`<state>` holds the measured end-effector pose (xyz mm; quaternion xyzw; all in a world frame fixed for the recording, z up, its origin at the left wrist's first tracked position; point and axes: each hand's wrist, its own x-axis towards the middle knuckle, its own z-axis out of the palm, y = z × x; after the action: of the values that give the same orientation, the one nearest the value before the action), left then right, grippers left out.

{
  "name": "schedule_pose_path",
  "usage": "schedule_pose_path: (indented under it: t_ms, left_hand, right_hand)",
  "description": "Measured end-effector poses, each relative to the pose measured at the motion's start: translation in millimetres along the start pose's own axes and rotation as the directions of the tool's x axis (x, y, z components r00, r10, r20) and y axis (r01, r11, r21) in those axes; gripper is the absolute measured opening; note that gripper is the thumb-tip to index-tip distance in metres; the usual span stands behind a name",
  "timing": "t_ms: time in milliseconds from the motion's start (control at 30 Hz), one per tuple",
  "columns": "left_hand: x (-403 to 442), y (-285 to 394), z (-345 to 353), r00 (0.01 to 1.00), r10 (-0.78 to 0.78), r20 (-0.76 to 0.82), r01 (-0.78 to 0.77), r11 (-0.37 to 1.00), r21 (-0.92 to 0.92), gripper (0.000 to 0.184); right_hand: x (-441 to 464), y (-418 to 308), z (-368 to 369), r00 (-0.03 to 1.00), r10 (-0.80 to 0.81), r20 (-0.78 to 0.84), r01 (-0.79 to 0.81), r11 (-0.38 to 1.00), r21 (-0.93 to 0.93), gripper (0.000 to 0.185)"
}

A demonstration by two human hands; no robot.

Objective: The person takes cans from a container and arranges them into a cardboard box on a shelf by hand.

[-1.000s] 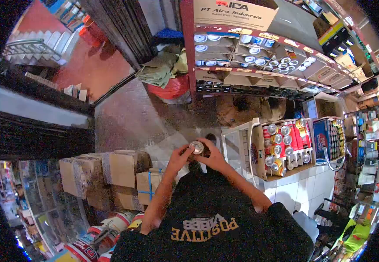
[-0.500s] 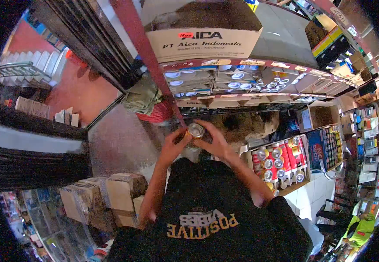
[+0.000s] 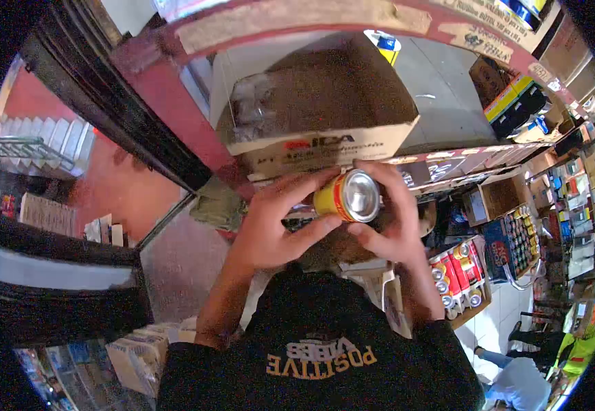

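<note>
A yellow can (image 3: 332, 198) with a red band and a shiny metal end is held up in front of my chest, tilted so that the end faces right. My left hand (image 3: 277, 218) grips its left side, thumb below and fingers above. At the metal end my right hand (image 3: 395, 214) curls round it, fingers above and thumb below. Just beyond the hands is an open cardboard box (image 3: 325, 154) on a shelf, with some clear plastic-looking items at its left inside.
A red shelf post (image 3: 167, 103) rises at the left. Lower right, a carton of red packs and cans (image 3: 458, 274) stands beside a blue carton of cans (image 3: 499, 250). Cardboard boxes (image 3: 136, 363) lie lower left. People (image 3: 575, 353) are at the far lower right.
Both hands have risen with the can towards the shelf box. The can has tipped, showing its yellow side. The view has moved closer to the shelf, and the cartons sit lower.
</note>
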<state>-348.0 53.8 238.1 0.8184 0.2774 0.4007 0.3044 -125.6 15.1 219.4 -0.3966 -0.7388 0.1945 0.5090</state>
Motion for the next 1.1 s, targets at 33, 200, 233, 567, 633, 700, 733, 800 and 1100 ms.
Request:
schedule_pose_path:
  t_ms: [33, 200, 233, 567, 633, 700, 733, 800, 1100]
  left_hand:
    - [8, 3, -7, 0.998, 0.058, -0.011, -0.058, 0.998, 0.038, 0.052]
    - [47, 14, -23, 0.986, 0.111, -0.126, -0.079, 0.969, 0.235, 0.046]
    - [56, 15, -24, 0.986, 0.118, -0.122, -0.087, 0.969, 0.232, 0.046]
    - [186, -67, -4, 0.998, -0.027, -0.055, 0.054, 0.794, 0.605, 0.035]
    - [206, -50, 3, 0.976, -0.211, 0.043, 0.122, 0.704, 0.700, 0.036]
    - [219, -50, 4, 0.905, -0.409, 0.114, 0.170, 0.594, 0.786, 0.037]
    - [228, -60, 5, 0.846, -0.492, 0.206, 0.164, 0.608, 0.777, 0.037]
    - [239, -88, 13, 0.785, -0.578, 0.222, 0.199, 0.574, 0.794, 0.037]
    - [234, -121, 17, 0.759, -0.633, 0.152, 0.241, 0.491, 0.837, 0.077]
  right_hand:
    - [10, -3, -1, 1.000, -0.010, -0.021, 0.010, 1.000, 0.012, 0.074]
    - [68, -9, -13, 0.987, -0.116, -0.115, 0.098, 0.984, -0.147, 0.071]
    - [81, -5, -15, 0.982, -0.152, -0.116, 0.129, 0.975, -0.183, 0.065]
    - [202, 97, -28, 0.965, -0.031, 0.261, 0.161, 0.854, -0.495, 0.056]
    - [210, 117, -23, 0.952, -0.005, 0.305, 0.221, 0.701, -0.678, 0.054]
    - [210, 145, -19, 0.923, 0.004, 0.384, 0.301, 0.615, -0.729, 0.048]
    - [211, 182, -10, 0.922, 0.010, 0.388, 0.171, 0.887, -0.428, 0.037]
    - [212, 185, -12, 0.896, 0.076, 0.437, 0.207, 0.800, -0.564, 0.034]
    - [184, 146, -17, 0.909, 0.096, 0.406, 0.268, 0.612, -0.744, 0.030]
